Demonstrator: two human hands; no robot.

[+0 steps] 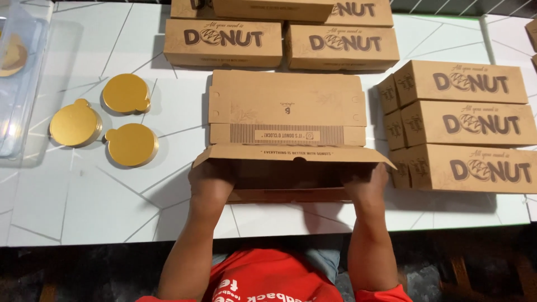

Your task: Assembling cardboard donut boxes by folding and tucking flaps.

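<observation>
The white desk (84, 212) is seen from above, patterned with thin grey lines. Finished brown cardboard boxes are stacked along its far edge (279, 33) and in a second stack toward its right edge (464, 126); these are closed and judged done. A half-formed box (285, 128) lies at the middle of the near edge, its lid panel flat behind and its front flap raised. The left hand (208, 182) and the right hand (366, 182) are pressed against the box's two near corners under the flap; whether the fingers are closed on the side walls cannot be told. Folding is judged midway, closing left. Three gold round cake boards (112, 120) lie untouched toward the left edge.
</observation>
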